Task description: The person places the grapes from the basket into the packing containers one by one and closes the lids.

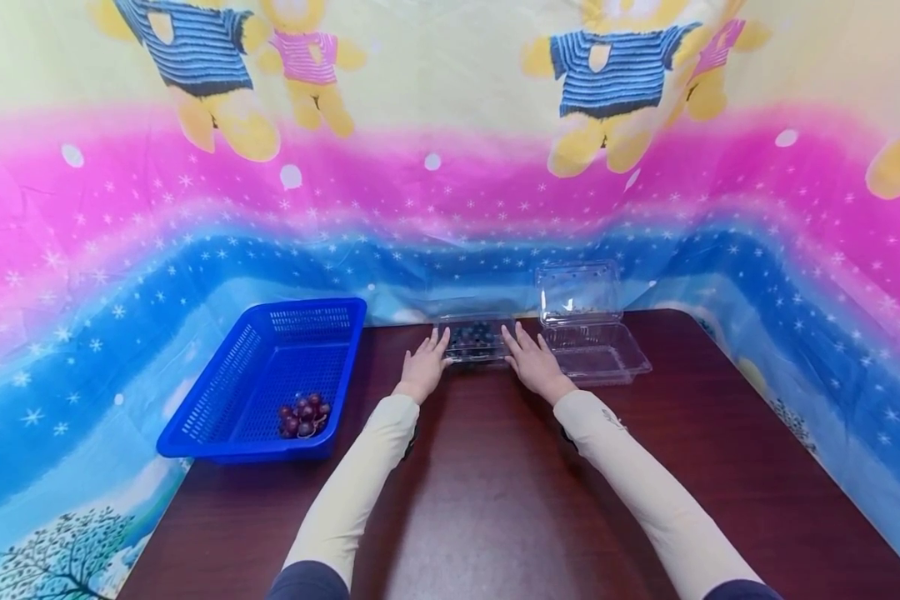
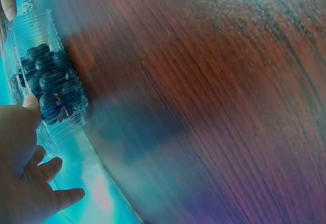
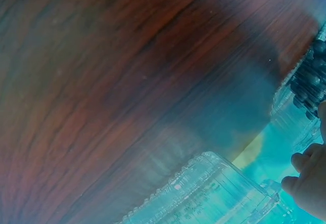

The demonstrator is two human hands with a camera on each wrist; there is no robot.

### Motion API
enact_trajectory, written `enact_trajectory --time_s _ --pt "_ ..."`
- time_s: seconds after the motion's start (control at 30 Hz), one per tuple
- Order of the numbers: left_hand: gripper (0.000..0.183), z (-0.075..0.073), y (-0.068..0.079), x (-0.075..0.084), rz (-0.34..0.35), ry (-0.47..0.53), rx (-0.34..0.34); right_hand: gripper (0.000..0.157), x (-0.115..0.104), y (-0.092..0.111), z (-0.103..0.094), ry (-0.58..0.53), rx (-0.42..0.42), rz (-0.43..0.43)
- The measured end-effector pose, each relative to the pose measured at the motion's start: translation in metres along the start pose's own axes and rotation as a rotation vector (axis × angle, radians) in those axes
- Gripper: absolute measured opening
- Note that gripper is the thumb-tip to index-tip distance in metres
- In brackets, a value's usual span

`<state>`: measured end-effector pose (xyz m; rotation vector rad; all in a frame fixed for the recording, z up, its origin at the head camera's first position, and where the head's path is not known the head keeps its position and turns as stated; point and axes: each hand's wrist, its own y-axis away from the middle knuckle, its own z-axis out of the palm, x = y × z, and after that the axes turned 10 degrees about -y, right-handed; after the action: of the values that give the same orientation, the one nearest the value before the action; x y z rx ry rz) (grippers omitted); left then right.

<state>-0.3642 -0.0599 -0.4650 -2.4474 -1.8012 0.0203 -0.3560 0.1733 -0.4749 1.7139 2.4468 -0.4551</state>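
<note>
A clear plastic clamshell box (image 1: 474, 343) of dark round grapes (image 2: 51, 84) sits at the table's far edge, between both hands. My left hand (image 1: 423, 367) is at its left side, fingers spread and fairly straight; in the left wrist view the thumb (image 2: 31, 104) lies at the box's edge. At the opposite side is my right hand (image 1: 534, 362), its fingers extended with tips at the box. In the right wrist view, only part of the right hand (image 3: 311, 183) shows, beside the dark grapes (image 3: 309, 79).
A second clear clamshell box (image 1: 600, 354), lid raised, stands just right of my right hand. On the left is a blue plastic basket (image 1: 258, 454) with a bunch of red grapes (image 1: 305, 415) inside. A printed cloth (image 1: 450, 250) hangs behind the brown table (image 1: 487, 500).
</note>
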Motion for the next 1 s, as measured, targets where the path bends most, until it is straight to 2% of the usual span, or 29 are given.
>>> enact_trajectory --time_s 0.1,0.2,0.33,0.37,0.43,0.57,0.77,1.0 --pt "0.06 0.004 -0.003 -0.002 -0.003 0.011 0.01 0.059 0.001 -0.001 0.0 -0.002 0.004 0.0" --pt "0.062 0.024 -0.018 -0.011 0.002 0.007 0.044 0.059 0.001 -0.003 -0.001 0.005 -0.006 0.008" --pt "0.064 0.032 -0.026 -0.014 -0.014 0.017 0.041 0.06 0.001 -0.006 0.0 0.021 -0.016 0.016" --pt "0.064 0.029 -0.025 -0.012 -0.015 0.012 0.042 0.06 0.002 -0.006 0.0 0.027 -0.013 0.017" --pt "0.062 0.013 -0.016 -0.006 -0.027 0.014 0.016 0.06 0.001 -0.007 0.0 0.034 -0.004 0.015" --pt "0.061 0.002 -0.008 -0.001 -0.024 -0.042 0.041 0.061 0.0 -0.008 -0.001 0.042 0.014 0.022" --pt "0.061 0.004 -0.009 0.001 -0.041 -0.092 0.075 0.061 -0.003 -0.008 0.0 0.029 0.048 0.023" --pt "0.061 0.005 -0.01 0.005 -0.056 -0.106 0.065 0.061 -0.002 -0.008 0.003 0.022 0.047 0.043"
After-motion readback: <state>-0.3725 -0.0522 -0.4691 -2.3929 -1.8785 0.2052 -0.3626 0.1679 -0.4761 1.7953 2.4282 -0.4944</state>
